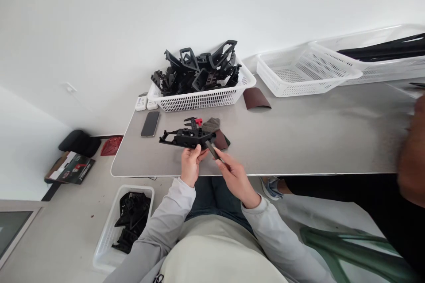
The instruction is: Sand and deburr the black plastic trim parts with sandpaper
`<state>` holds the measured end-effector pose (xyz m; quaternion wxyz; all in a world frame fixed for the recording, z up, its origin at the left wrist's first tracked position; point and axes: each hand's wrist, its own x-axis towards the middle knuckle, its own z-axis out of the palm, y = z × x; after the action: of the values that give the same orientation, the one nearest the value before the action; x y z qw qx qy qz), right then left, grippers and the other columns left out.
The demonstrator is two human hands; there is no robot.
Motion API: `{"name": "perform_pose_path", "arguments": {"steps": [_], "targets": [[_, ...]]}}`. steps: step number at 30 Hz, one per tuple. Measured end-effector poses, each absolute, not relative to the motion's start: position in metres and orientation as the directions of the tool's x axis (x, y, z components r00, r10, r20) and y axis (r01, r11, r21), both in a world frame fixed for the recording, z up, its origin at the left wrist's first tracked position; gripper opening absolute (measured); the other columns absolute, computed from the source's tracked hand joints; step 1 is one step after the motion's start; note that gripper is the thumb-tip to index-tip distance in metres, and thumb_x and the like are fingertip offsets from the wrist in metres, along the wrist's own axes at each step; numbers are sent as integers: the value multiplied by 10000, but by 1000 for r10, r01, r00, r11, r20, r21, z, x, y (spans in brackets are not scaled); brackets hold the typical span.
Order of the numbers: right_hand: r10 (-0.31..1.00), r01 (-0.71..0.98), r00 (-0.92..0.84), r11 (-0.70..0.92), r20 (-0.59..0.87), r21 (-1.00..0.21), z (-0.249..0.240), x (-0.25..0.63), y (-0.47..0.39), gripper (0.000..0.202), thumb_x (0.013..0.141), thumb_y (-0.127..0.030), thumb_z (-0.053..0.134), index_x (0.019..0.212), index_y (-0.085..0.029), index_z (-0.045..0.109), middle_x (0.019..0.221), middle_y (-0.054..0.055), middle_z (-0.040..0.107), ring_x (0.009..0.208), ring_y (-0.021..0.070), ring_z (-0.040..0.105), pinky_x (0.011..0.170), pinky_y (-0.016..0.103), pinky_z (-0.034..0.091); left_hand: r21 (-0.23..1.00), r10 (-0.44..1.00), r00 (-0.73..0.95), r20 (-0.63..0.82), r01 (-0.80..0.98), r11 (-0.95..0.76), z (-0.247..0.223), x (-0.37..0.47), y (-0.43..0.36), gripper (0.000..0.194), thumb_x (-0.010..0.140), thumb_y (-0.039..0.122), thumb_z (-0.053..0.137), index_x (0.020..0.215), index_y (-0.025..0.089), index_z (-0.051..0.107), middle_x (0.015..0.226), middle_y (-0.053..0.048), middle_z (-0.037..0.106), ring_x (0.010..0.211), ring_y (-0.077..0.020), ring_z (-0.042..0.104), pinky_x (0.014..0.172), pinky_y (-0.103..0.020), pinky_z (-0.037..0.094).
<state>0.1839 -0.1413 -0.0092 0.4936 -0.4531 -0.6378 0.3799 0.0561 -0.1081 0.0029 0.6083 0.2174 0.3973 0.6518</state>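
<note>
My left hand (190,164) is closed on the near side of a black plastic part (186,137), holding it above the table's front edge. In my right hand (236,178) is a thin dark flat tool (212,149), whose far end meets the right end of the part. Just behind the part lie a black caliper-like tool with a red piece (198,121) and a grey cloth (212,124). A brown sheet (221,139) lies partly hidden behind the right end of the part.
On the grey table (299,141) are a white basket (199,101) heaped with black parts, a phone (150,124), a curved brown sheet (256,98) and another white basket (299,86). A floor bin (103,247) holds black parts. Another person's blurred arm (411,159) is at right.
</note>
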Motion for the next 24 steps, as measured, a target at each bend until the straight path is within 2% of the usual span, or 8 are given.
{"name": "perform_pose_path", "arguments": {"steps": [1, 3, 9, 15, 20, 24], "targets": [[943, 260, -132, 331, 306, -907, -7, 185, -143, 435, 923, -362, 425, 1313, -211, 547, 1049, 99, 646, 880, 183, 616, 766, 319, 514, 783, 966, -177, -191, -621, 41, 3, 56, -108, 424, 518, 392, 847, 782, 164, 606, 776, -28, 723, 778, -214, 703, 824, -369, 513], [939, 354, -171, 341, 299, -871, -4, 184, -146, 445, 935, -332, 399, 1343, -201, 518, 1036, 109, 641, 898, 196, 620, 795, 332, 510, 785, 971, -171, -170, -619, 29, 3, 57, -109, 432, 531, 416, 837, 808, 175, 610, 798, -29, 727, 816, -232, 705, 854, -394, 501], [943, 551, -200, 333, 267, -765, -4, 184, -148, 441, 940, -311, 361, 1318, -173, 542, 893, 105, 637, 737, 205, 623, 663, 319, 509, 788, 974, -170, -152, -616, 15, -1, 57, -110, 430, 555, 432, 824, 823, 178, 604, 795, -35, 721, 865, -273, 703, 866, -429, 488], [940, 504, -220, 337, 259, -795, -6, 188, -149, 424, 927, -296, 381, 1293, -187, 566, 877, 95, 646, 764, 203, 628, 690, 322, 517, 783, 964, -202, -172, -622, 9, -1, 56, -106, 471, 533, 448, 829, 830, 175, 585, 834, -47, 720, 833, -267, 706, 830, -411, 500], [944, 467, -214, 324, 251, -823, -9, 185, -145, 446, 927, -315, 378, 1318, -179, 545, 939, 113, 664, 805, 216, 634, 738, 357, 528, 793, 964, -197, -179, -608, 23, -4, 56, -106, 454, 541, 459, 822, 752, 174, 538, 685, -15, 672, 787, -260, 707, 771, -378, 507], [947, 375, -252, 285, 199, -882, -11, 186, -145, 425, 917, -323, 412, 1290, -198, 573, 997, 103, 679, 890, 216, 636, 803, 367, 522, 786, 956, -218, -196, -618, 21, -8, 52, -104, 442, 558, 441, 818, 749, 178, 518, 656, 2, 654, 677, -195, 693, 657, -290, 499]]}}
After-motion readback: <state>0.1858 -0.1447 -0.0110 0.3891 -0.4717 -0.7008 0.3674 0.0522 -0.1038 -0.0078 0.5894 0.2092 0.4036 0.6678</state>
